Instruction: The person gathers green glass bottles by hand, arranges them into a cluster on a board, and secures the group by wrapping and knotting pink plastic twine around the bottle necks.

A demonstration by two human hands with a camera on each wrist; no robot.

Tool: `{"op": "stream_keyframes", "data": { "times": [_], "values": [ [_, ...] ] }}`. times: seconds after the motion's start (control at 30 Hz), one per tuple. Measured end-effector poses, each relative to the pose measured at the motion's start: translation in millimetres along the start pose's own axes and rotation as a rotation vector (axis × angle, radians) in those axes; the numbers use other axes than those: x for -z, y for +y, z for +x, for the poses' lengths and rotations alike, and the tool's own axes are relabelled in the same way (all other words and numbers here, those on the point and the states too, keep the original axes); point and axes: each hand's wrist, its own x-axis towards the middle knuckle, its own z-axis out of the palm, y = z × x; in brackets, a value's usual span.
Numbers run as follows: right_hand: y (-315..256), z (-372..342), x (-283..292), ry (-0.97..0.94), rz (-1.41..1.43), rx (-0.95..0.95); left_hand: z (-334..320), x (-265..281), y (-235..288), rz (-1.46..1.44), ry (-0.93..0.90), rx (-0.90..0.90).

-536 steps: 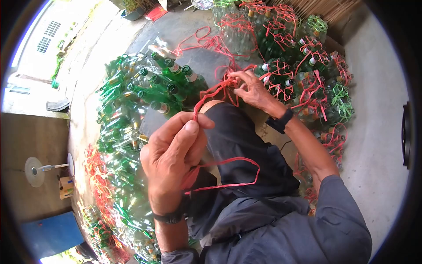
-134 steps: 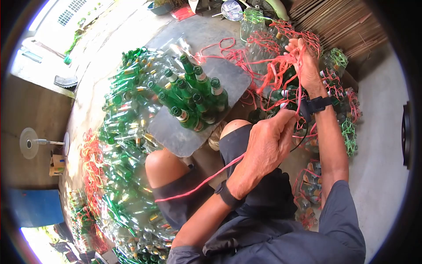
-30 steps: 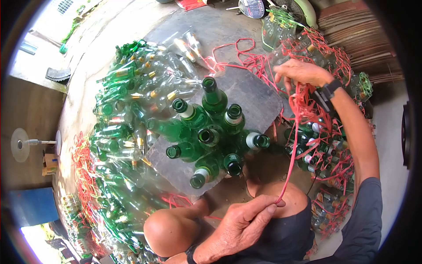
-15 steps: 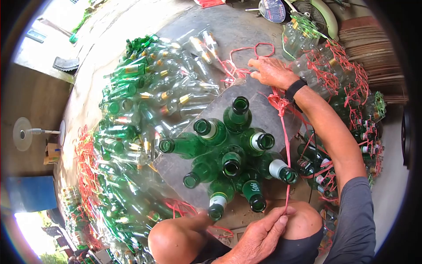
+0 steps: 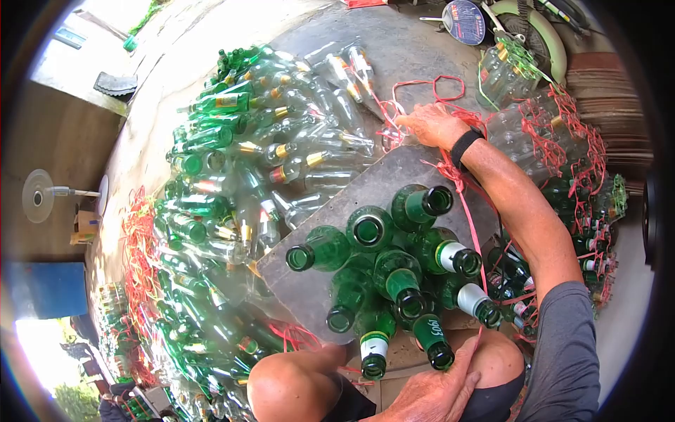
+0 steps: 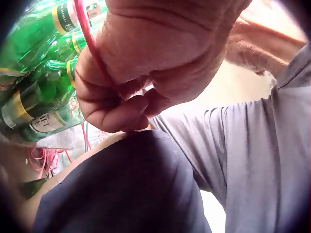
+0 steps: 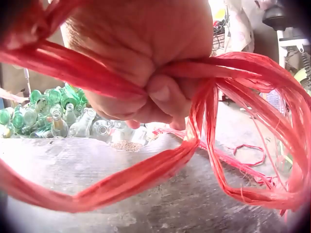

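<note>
My left hand [image 5: 432, 394] is low, beside my knee, and pinches a strand of red plastic twine [image 6: 90, 43] between thumb and curled finger. From there the strand runs taut past the green bottles toward the right hand. Over the slab's far edge, my right hand [image 5: 432, 126] grips red twine; in the right wrist view strands [image 7: 73, 73] pass into its curled fingers and loops hang at both sides. Several upright green glass bottles [image 5: 397, 274] stand bunched on the grey slab [image 5: 383, 176] between my hands, mouths up. A twine knot [image 5: 450, 169] hangs just below the right wrist.
Loose green and clear bottles [image 5: 281, 141] lie heaped along the left. Netted bundles of bottles [image 5: 562, 141] stand at the right. Red twine [image 5: 137, 260] lies piled at far left. A hand fan [image 5: 463, 22] and a wheel [image 5: 534, 35] are at the back.
Earlier both hands worked the twine near my lap, then off to the right. Over the last second my right hand has moved left past the slab's far edge, drawing the twine beside the bottles.
</note>
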Motion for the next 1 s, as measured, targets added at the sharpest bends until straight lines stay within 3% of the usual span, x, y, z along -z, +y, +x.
{"op": "stream_keyframes", "data": {
  "times": [0.1,0.33,0.63,0.7,1.0],
  "values": [
    [-2.1,8.4,0.5,-0.095,0.012,-0.002,2.9,3.9,-4.2,0.058,-0.139,0.081],
    [5.1,31.8,-15.2,-0.251,-0.074,-0.062,4.5,2.3,-8.7,0.172,-0.047,-0.020],
    [42.8,7.8,-4.8,-0.074,0.158,-0.288,5.6,-0.2,-13.0,0.356,0.083,-0.210],
    [54.2,-3.0,-6.8,0.092,0.143,-0.268,5.7,-1.0,-13.9,0.398,0.114,-0.257],
    [95.8,-60.9,-0.2,0.125,0.021,-0.429,5.9,-6.1,-18.9,0.578,0.239,-0.459]
  ]
}}
